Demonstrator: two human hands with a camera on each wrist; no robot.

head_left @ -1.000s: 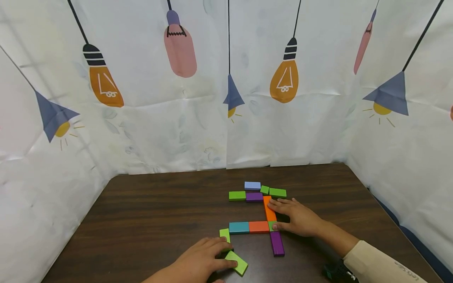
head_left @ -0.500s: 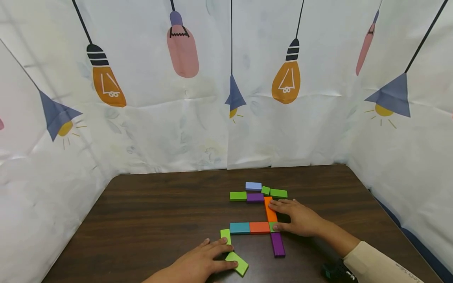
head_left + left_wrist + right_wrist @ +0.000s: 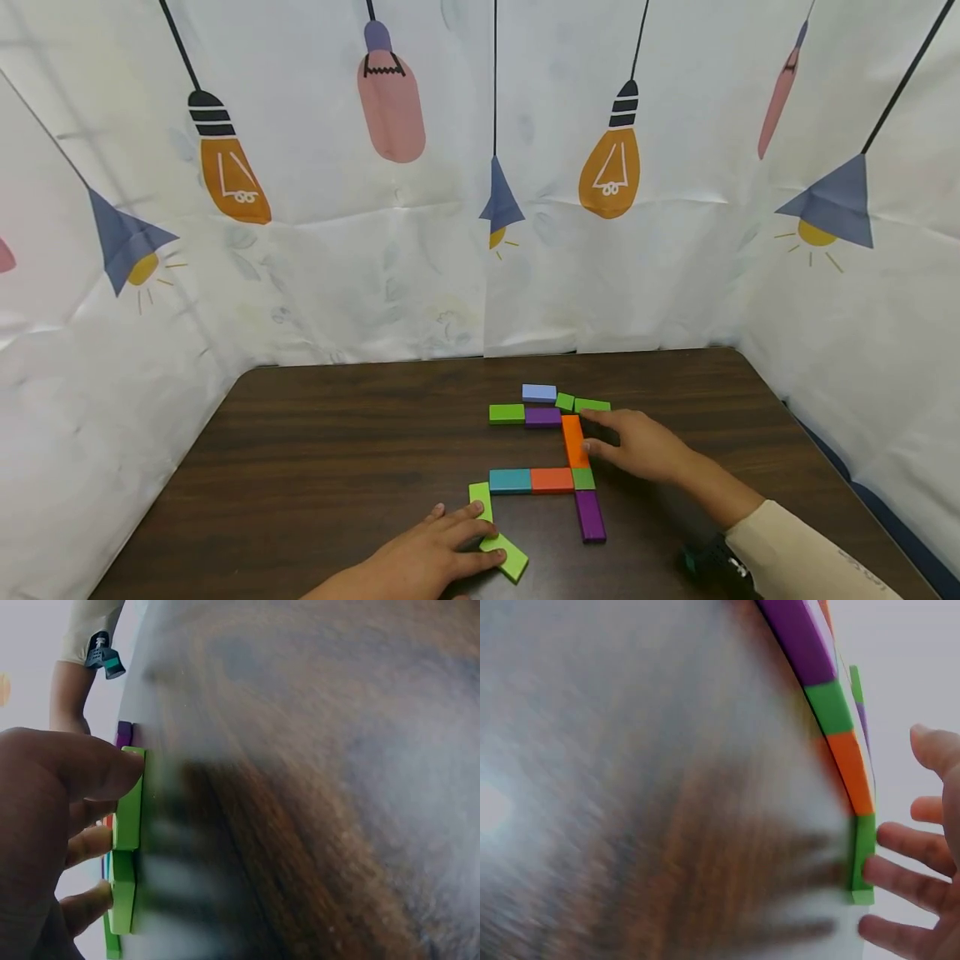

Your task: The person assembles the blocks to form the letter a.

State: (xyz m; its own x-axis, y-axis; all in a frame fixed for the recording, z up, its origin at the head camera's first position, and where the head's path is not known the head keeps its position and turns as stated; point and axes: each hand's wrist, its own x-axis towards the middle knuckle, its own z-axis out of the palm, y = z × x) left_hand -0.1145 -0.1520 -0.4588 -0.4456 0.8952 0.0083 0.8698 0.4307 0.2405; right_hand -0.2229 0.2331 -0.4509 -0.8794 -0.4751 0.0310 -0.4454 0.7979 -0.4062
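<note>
My left hand (image 3: 423, 552) rests its fingertips on two lime-green blocks, an upper one (image 3: 480, 498) and a slanted lower one (image 3: 510, 560). In the left wrist view the thumb touches the end of a lime block (image 3: 129, 814). My right hand (image 3: 648, 448) is spread with loose fingers beside the orange block (image 3: 573, 442). Its forefinger reaches the far green block (image 3: 592, 406); contact is unclear. In the right wrist view the fingers lie close to a green block (image 3: 864, 855) and grip nothing.
A teal block (image 3: 510, 482), a red-orange block (image 3: 551, 481), a small green block (image 3: 582, 478) and a purple block (image 3: 590, 517) form the near part of the layout. Farther off lie a light-blue block (image 3: 539, 392), another purple block (image 3: 543, 417) and a green block (image 3: 507, 414).
My right hand has shifted away from me, off the orange and small green blocks, toward the far green block. The left hand has stayed on the lime blocks. The head view has shifted slightly.
</note>
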